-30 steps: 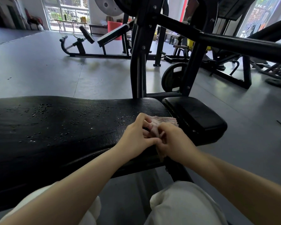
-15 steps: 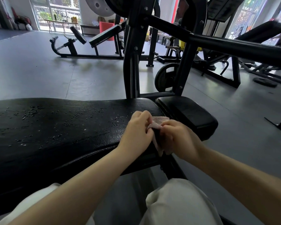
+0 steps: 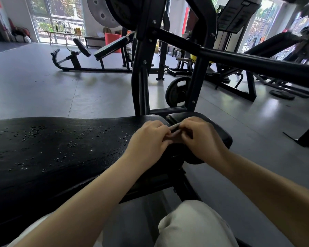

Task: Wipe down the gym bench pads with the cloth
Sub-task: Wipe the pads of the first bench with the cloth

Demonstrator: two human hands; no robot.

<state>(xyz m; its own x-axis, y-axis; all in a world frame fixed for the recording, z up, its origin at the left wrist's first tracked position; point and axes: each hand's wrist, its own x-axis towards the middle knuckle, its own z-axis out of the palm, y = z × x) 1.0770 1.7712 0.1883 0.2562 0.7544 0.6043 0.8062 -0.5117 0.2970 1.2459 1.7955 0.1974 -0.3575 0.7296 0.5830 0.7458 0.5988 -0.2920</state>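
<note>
1. light trouser knees (image 3: pixel 191 223) sat at the bottom edge, both bare forearms reaching forward over them.
2. left hand (image 3: pixel 148 141) had its fingers curled in, pinching one end of the cloth (image 3: pixel 174 127); the fingertips were hidden behind the fabric.
3. right hand (image 3: pixel 202 138) was curled the same way, pinching the other end, knuckles up, almost touching the left hand.
4. the cloth was a small pale bunch, mostly covered by both hands, held just above the gap where the two pads meet; cannot tell if it touched either pad.
5. the long black bench pad (image 3: pixel 61 148) ran off to the left, with droplets or specks scattered on its left and middle surface.
6. the smaller seat pad (image 3: pixel 219 134) lay under the right hand, just beside the long pad's end.
7. black frame uprights (image 3: pixel 141 82) rose behind the pads, a weight plate (image 3: pixel 177 91) leaning near them.
8. grey floor (image 3: pixel 43 82) beyond, another bench machine (image 3: pixel 96 56) well apart, windows (image 3: pixel 57 18) at the far wall.
</note>
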